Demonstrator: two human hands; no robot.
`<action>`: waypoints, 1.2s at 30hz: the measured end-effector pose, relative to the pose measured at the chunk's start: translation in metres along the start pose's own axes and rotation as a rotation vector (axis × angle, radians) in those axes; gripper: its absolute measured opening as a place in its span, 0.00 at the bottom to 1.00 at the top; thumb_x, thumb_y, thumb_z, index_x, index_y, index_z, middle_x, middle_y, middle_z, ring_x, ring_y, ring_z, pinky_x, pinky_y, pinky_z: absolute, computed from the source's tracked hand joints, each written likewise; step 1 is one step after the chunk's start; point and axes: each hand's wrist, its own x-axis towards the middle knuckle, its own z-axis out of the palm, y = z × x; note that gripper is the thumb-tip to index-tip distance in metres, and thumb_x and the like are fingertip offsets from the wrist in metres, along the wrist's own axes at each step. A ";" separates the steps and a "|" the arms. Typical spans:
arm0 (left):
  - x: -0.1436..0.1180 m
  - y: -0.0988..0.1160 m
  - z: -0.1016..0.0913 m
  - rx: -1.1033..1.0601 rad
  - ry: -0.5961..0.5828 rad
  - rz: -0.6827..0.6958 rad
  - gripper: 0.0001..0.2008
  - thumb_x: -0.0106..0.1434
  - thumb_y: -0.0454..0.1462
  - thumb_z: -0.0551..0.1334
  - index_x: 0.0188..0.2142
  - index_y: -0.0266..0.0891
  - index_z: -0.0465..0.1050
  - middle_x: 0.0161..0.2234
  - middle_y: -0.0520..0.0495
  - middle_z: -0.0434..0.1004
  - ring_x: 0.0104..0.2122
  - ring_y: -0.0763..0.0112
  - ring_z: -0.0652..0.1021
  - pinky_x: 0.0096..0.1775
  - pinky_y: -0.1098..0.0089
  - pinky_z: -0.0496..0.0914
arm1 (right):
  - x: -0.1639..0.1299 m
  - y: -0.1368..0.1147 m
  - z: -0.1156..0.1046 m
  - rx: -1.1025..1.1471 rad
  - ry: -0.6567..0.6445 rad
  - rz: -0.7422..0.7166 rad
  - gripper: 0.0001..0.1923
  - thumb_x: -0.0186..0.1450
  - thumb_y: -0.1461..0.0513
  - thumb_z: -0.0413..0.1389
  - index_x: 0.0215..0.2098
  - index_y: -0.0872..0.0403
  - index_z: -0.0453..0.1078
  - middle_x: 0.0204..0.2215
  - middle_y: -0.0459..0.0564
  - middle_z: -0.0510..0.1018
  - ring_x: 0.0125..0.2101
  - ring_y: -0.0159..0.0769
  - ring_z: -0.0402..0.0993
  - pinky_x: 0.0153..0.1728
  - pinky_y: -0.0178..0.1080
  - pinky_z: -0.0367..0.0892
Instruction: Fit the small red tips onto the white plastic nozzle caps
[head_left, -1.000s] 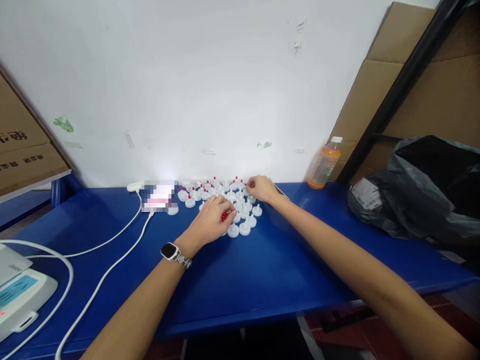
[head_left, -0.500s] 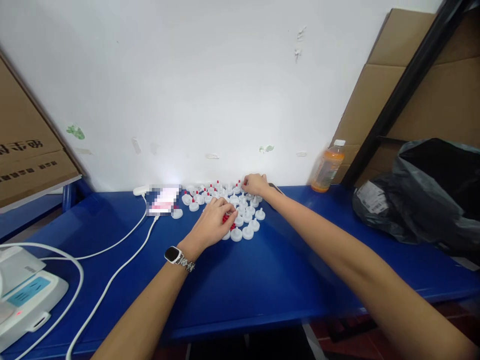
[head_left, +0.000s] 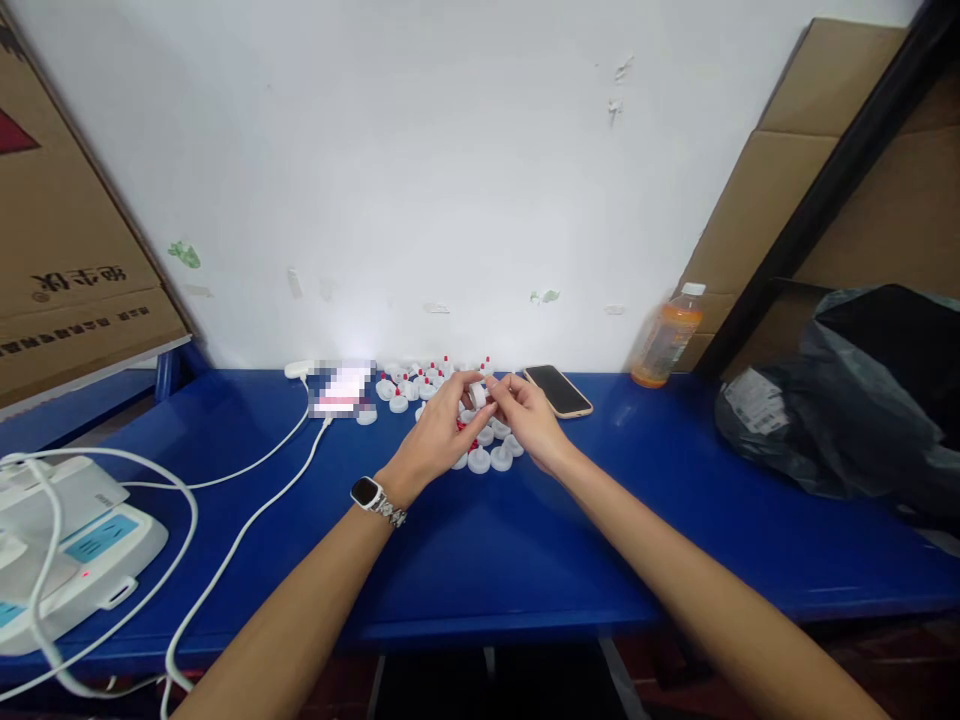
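Observation:
Both of my hands meet over a cluster of white nozzle caps. A single white nozzle cap [head_left: 478, 396] is raised between them. My left hand [head_left: 437, 432], wearing a watch at the wrist, closes thumb and fingers around this cap. From the other side, my right hand [head_left: 531, 420] pinches at the same cap; its fingertips partly hide it. Under my left hand lie small red tips [head_left: 472, 441], mostly covered. White caps [head_left: 479, 460] sit base down in front of the hands. Toward the wall, several caps [head_left: 398, 402] have red tips on their spouts.
Right of the caps lies a phone [head_left: 559, 390]; an orange drink bottle [head_left: 667, 335] stands by the wall. A black plastic bag [head_left: 847, 400] is at far right. On the left are a white power strip [head_left: 97, 560], white cables [head_left: 244, 530] and a blurred-out screen [head_left: 341, 390].
My right hand has come back from the rear of the cluster to my left hand, uncovering the phone. A white cap now shows between the hands. The view has shifted slightly.

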 end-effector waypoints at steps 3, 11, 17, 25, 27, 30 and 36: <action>0.001 0.002 0.000 -0.061 0.039 0.028 0.19 0.71 0.44 0.57 0.57 0.41 0.60 0.38 0.48 0.71 0.34 0.71 0.73 0.39 0.68 0.70 | -0.008 -0.001 0.006 0.014 0.015 -0.051 0.25 0.64 0.40 0.53 0.25 0.51 0.59 0.20 0.41 0.60 0.22 0.30 0.57 0.24 0.34 0.58; 0.000 0.007 -0.007 0.006 -0.083 0.187 0.15 0.73 0.40 0.53 0.57 0.42 0.61 0.44 0.43 0.71 0.39 0.68 0.72 0.46 0.64 0.69 | -0.012 -0.002 0.015 0.241 -0.034 0.173 0.26 0.62 0.40 0.53 0.23 0.50 0.54 0.18 0.39 0.50 0.18 0.28 0.46 0.20 0.35 0.51; 0.003 0.003 -0.004 -0.248 0.031 -0.076 0.14 0.72 0.47 0.53 0.49 0.42 0.64 0.29 0.53 0.63 0.27 0.73 0.67 0.30 0.71 0.64 | -0.010 0.007 0.015 0.076 0.126 -0.027 0.28 0.68 0.40 0.47 0.22 0.50 0.52 0.18 0.41 0.54 0.20 0.30 0.51 0.22 0.36 0.53; 0.010 -0.022 -0.033 -0.215 0.071 -0.145 0.15 0.69 0.48 0.57 0.47 0.41 0.71 0.36 0.48 0.72 0.31 0.72 0.70 0.33 0.70 0.65 | -0.002 0.005 -0.011 -0.410 0.032 -0.136 0.22 0.71 0.48 0.47 0.25 0.51 0.60 0.22 0.43 0.65 0.25 0.33 0.60 0.29 0.36 0.58; 0.008 -0.027 -0.031 -0.148 -0.009 -0.123 0.16 0.67 0.46 0.60 0.50 0.41 0.71 0.41 0.47 0.74 0.35 0.71 0.72 0.35 0.70 0.67 | -0.002 0.006 -0.005 -0.546 -0.076 -0.167 0.16 0.70 0.52 0.50 0.28 0.52 0.65 0.25 0.44 0.70 0.28 0.34 0.65 0.32 0.36 0.59; 0.005 -0.033 -0.027 -0.102 -0.073 -0.122 0.17 0.65 0.47 0.62 0.50 0.42 0.71 0.45 0.46 0.76 0.38 0.69 0.74 0.37 0.69 0.69 | -0.001 0.008 0.002 -0.642 -0.155 -0.184 0.12 0.69 0.56 0.52 0.32 0.53 0.71 0.31 0.48 0.75 0.35 0.36 0.69 0.38 0.38 0.62; 0.004 -0.038 -0.024 -0.023 -0.106 -0.132 0.17 0.62 0.49 0.65 0.46 0.42 0.72 0.40 0.48 0.78 0.36 0.67 0.76 0.38 0.66 0.69 | 0.007 0.016 -0.003 -0.362 -0.137 -0.112 0.16 0.70 0.51 0.49 0.43 0.53 0.72 0.32 0.48 0.78 0.35 0.36 0.73 0.38 0.38 0.65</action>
